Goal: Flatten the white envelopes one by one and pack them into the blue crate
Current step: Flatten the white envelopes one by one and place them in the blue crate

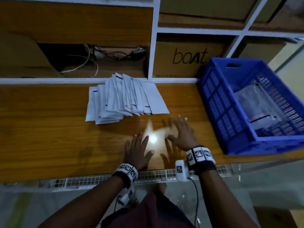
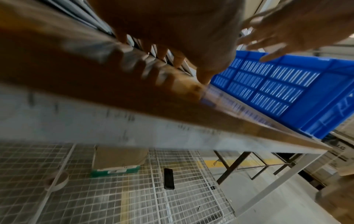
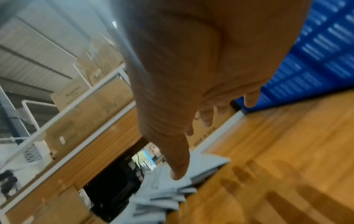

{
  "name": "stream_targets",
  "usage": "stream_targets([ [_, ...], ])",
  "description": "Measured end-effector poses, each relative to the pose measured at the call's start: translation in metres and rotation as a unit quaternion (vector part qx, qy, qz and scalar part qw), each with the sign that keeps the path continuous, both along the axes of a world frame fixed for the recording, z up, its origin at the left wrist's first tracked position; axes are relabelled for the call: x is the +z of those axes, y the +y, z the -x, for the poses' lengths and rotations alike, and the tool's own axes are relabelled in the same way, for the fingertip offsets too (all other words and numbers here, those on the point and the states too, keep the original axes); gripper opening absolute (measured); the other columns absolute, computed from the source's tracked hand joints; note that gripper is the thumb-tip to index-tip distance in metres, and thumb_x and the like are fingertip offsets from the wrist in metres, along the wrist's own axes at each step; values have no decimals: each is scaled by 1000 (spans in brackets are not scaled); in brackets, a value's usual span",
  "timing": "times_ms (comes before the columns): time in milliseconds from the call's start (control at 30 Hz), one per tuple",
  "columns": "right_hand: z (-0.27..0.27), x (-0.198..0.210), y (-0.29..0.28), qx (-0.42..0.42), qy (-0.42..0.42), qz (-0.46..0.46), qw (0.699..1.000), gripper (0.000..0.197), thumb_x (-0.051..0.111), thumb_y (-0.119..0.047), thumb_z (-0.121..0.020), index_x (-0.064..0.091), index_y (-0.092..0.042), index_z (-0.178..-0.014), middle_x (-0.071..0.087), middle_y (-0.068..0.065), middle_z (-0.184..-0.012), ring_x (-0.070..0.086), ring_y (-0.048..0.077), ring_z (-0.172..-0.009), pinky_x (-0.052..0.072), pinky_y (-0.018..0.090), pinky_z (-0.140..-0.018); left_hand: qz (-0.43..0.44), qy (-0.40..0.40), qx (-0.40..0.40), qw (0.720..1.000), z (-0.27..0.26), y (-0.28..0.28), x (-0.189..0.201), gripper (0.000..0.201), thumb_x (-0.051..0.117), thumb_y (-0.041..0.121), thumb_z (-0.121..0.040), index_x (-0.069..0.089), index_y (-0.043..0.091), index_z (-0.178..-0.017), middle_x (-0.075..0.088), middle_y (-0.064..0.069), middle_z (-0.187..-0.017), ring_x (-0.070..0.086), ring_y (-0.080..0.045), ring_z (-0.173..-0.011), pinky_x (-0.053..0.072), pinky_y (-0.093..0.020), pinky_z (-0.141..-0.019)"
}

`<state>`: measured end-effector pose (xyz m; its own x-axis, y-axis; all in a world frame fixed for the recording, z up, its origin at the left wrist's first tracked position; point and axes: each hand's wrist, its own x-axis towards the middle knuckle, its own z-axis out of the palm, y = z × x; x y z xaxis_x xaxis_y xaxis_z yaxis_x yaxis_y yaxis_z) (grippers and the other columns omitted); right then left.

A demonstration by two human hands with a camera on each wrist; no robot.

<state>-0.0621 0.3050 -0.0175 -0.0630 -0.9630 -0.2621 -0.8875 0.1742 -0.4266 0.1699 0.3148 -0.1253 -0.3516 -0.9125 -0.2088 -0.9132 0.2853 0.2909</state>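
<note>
from the head camera, you are looking down at a glossy wooden tabletop (image 1: 49, 137) with your two hands spread just above it. your left hand (image 1: 137, 149) is hovering palm down with its fingers straight and apart, holding nothing. your right hand (image 1: 181, 134) is doing the same just beside it, fingers fanned and gripping nothing. between them a bright glare is washing out the wood. one fanned pile of flat white paper envelopes (image 1: 125, 99) is lying beyond your hands, more than ten overlapping; an exact count is not possible. their long axes are running away from you, toward the white-framed shelf unit (image 1: 153, 46), leaning slightly left. one blue slatted plastic crate (image 1: 218, 102) is sitting at the right end of the table, turned at an angle, and a few pale envelopes (image 1: 256, 104) are lying flat inside it. one brown cardboard box printed "boat" (image 1: 189, 58) is standing in the shelf behind.

from the left wrist camera, your left hand (image 2: 172, 30) is blurring over the table edge, fingertips pointing down near the wood, and the crate's ribbed blue wall (image 2: 268, 86) is showing beyond, with your right hand (image 2: 291, 30) above it. a wire mesh rack (image 2: 172, 197) is sitting below the table.

from the right wrist camera, your right hand (image 3: 191, 68) is hanging with fingers relaxed and apart. the envelope pile (image 3: 162, 189) is lying past your thumb, and the crate (image 3: 316, 60) is filling the upper right.
</note>
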Motion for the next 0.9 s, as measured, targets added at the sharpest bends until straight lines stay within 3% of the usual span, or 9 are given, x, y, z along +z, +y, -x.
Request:
stream_targets([
  [100,-25,-31,-10,18,-4,-40,999,82,61,-49,-94,9,-44,-157,-3,-7,-168,-7,25,-154,6,59,-119,39,14,-13,999,0,-23,16,74,45,61,-97,22,30,-161,14,-1,-171,12,-27,-157,18,-56,-123],
  [200,-38,-51,-28,32,-5,-51,998,83,62,-51,-93,11,-41,-158,1,-6,-168,-2,26,-155,11,59,-119,89,20,-35,995,7,-54,40,69,41,57,-93,36,27,-156,32,-2,-164,28,-28,-151,33,-52,-116],
  [267,-44,-54,-43,26,-14,-29,999,81,64,-47,-92,17,-37,-157,7,-4,-168,2,26,-154,15,59,-118,117,31,-39,992,14,-77,57,64,46,49,-95,39,26,-154,34,-2,-163,31,-27,-149,34,-50,-115],
  [367,-49,-51,-72,-10,-6,29,1000,77,63,-41,-91,22,-31,-156,11,1,-167,6,27,-154,19,56,-117,147,42,-46,987,24,-114,76,61,58,37,-95,41,26,-152,33,-1,-163,28,-26,-150,31,-49,-119],
  [467,-48,-50,-104,-24,15,53,998,78,55,-45,-94,15,-28,-158,5,4,-168,1,30,-154,16,55,-120,145,47,-62,986,33,-155,83,64,59,29,-94,38,26,-154,29,-2,-164,25,-25,-151,27,-50,-120],
  [667,-47,-59,-168,18,21,-44,999,91,53,-53,-94,-7,-30,-159,-16,1,-167,-13,27,-154,3,55,-122,91,-33,-77,992,56,-224,89,78,57,23,-94,19,29,-162,8,1,-172,7,-21,-157,15,-45,-125],
  [800,-45,-65,-184,9,-3,-26,1000,89,61,-42,-92,7,-24,-160,1,5,-167,4,31,-153,13,56,-121,43,-102,-99,989,63,-256,82,81,55,31,-97,8,31,-163,-3,2,-172,-1,-20,-158,11,-46,-126],
  [900,-41,-78,-191,45,18,-38,998,85,62,-38,-91,9,-30,-159,1,4,-167,4,31,-153,16,57,-119,19,-137,-111,984,66,-269,78,77,50,37,-100,6,31,-163,-5,3,-172,-3,-20,-158,13,-48,-125],
])
